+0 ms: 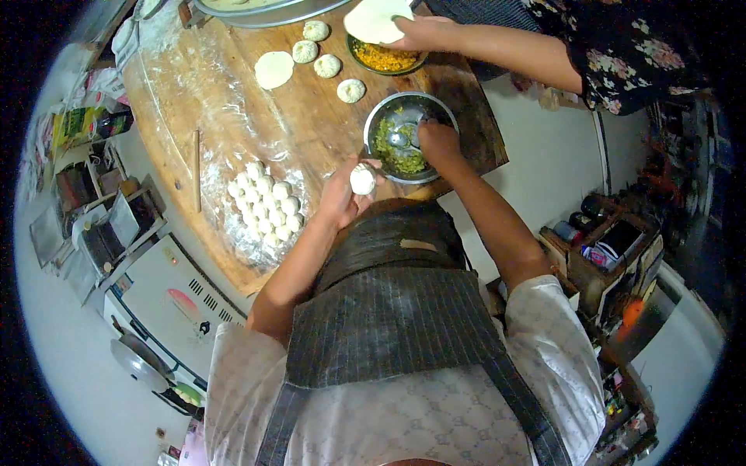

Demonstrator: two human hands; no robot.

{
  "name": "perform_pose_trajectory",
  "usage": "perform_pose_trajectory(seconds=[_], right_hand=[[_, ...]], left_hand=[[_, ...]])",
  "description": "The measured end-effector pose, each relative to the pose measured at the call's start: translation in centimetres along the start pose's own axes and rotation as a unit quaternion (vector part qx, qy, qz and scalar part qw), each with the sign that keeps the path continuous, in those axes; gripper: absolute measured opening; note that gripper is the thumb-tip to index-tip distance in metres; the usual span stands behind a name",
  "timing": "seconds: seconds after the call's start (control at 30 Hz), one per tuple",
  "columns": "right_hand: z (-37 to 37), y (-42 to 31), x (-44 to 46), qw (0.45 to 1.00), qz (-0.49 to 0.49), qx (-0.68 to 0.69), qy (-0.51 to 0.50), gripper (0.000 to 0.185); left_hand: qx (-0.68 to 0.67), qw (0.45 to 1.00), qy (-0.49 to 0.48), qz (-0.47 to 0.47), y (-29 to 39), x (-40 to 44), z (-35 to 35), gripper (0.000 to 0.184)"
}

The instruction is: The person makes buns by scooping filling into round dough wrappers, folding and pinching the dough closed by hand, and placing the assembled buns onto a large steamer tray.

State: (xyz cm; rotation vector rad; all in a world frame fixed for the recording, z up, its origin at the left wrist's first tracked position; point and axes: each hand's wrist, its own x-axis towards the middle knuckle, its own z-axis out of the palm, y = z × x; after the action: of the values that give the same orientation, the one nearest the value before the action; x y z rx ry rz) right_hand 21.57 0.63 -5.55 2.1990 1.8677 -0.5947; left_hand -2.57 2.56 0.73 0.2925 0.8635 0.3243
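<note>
My left hand (346, 193) holds a small round white dough piece (362, 179) at the table's near edge, its fingers curled beneath it. To the right, my right hand (437, 142) reaches over the rim of a steel bowl (454, 116) with its fingers closed round a metal spoon (399, 137). The spoon's head rests among chopped green filling (406, 161) in the bowl. Several dough balls (266, 203) lie in a floured cluster left of my left hand. Beyond the bowl, several pleated buns (327, 66) sit near a flat dough round (274, 71).
A co-worker's hand (423, 33) holds a dough sheet (377, 21) above a bowl of orange-yellow filling (385, 58) at the far right. A rolling pin (196, 171) lies on the wooden table (167, 124). A large metal pan (264, 14) stands at the far edge.
</note>
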Motion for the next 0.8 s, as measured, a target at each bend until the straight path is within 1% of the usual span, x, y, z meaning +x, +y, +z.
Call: perform_pose_trajectory(seconds=[0.07,0.1,0.13,0.17,0.2,0.23,0.27,0.3,0.33,0.37,0.43,0.47,0.57,0.6,0.67,0.8], right_hand=[[0.2,0.1,0.0,1.0,0.004,0.011,-0.001,0.011],[0.0,-0.2,-0.2,0.998,-0.001,0.047,0.028,0.013],[-0.2,-0.4,-0.3,0.995,-0.006,0.083,0.057,0.017],[-0.3,-0.7,-0.6,0.995,-0.008,0.082,0.059,0.017],[-2.5,-2.0,-1.6,0.983,-0.042,0.167,0.06,0.014],[-4.4,-3.3,-2.8,0.963,-0.075,0.25,0.061,0.012],[-5.6,-4.4,-3.8,0.963,-0.075,0.25,0.061,0.012],[-6.6,-5.4,-4.7,0.92,-0.137,0.352,0.104,0.009],[-7.4,-6.4,-5.6,0.86,-0.197,0.448,0.144,0.008],[-8.2,-7.2,-6.3,0.86,-0.196,0.448,0.145,0.008],[-9.2,-8.7,-7.3,0.836,-0.123,0.527,0.089,0.008],[-8.9,-9.3,-7.4,0.791,-0.069,0.608,0.028,0.008],[-7.2,-9.5,-7.3,0.775,-0.068,0.628,0.002,0.007],[-7.6,-9.6,-7.5,0.775,-0.069,0.628,0.003,0.007],[-8.7,-9.6,-7.9,0.824,-0.046,0.563,0.036,0.006],[-7.5,-9.3,-7.4,0.845,-0.017,0.532,0.057,0.008]], left_hand=[[-0.007,1.0,0.024,-0.009,0.9,-0.2,0.9,0.048],[-0.007,1.0,0.024,-0.006,0.9,-0.1,1.0,0.048],[-0.006,0.999,0.036,0.015,1.0,0.0,1.1,0.046],[-0.005,0.998,0.048,0.036,1.0,0.1,1.2,0.044],[-0.006,0.998,0.049,0.036,1.1,0.1,1.4,0.044],[0.01,0.996,0.074,0.05,1.4,0.1,1.7,0.045],[0.026,0.993,0.099,0.064,1.6,0.0,2.0,0.045],[0.026,0.993,0.098,0.064,1.6,-0.1,2.2,0.045],[0.04,0.989,0.122,0.073,1.7,-0.2,2.3,0.045],[0.055,0.984,0.146,0.081,1.6,-0.2,2.4,0.045],[0.062,0.984,0.137,0.098,1.4,0.1,2.4,0.044],[0.069,0.983,0.13,0.114,1.3,0.1,2.4,0.043],[0.083,0.982,0.108,0.134,0.9,0.1,2.2,0.042],[0.084,0.981,0.108,0.134,1.0,-0.1,2.4,0.042],[0.094,0.979,0.12,0.136,1.1,-0.5,2.7,0.041],[0.123,0.974,0.13,0.141,1.1,-1.3,3.7,0.04]])
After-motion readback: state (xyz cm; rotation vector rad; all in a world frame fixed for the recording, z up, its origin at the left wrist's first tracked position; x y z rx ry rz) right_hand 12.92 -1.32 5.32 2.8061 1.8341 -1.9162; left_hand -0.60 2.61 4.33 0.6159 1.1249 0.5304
